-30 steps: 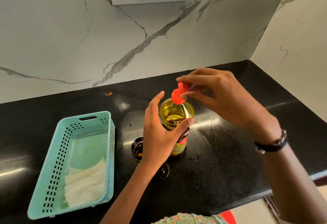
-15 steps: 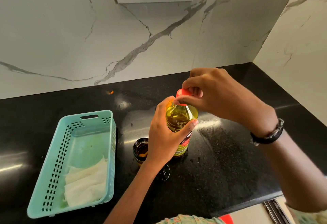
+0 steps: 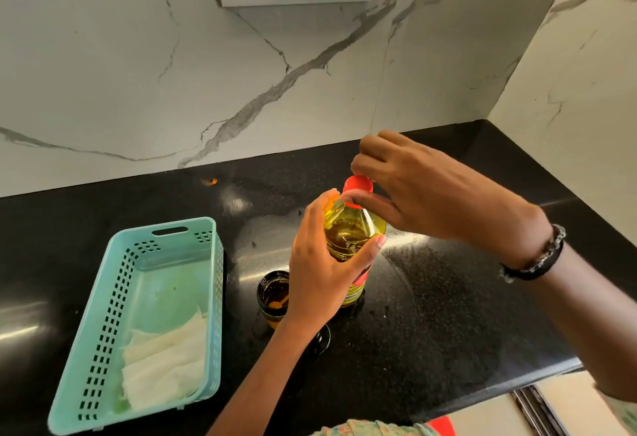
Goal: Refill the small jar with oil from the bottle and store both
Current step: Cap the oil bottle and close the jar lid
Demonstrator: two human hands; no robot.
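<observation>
Head view is showing the left hand (image 3: 320, 263) wrapping the oil bottle (image 3: 353, 239) mid-bench, the right hand (image 3: 413, 191) pinching its red cap (image 3: 357, 184). The small jar (image 3: 274, 292) is standing open beside it. I'd be holding the bottle upright and twisting the cap gently.

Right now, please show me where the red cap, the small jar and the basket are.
red cap (image 3: 358, 184), head view, on its flat top.
small jar (image 3: 272, 292), head view, on its open mouth, left of the bottle.
basket (image 3: 170, 231), head view, on the far rim by the handle slot.
</observation>
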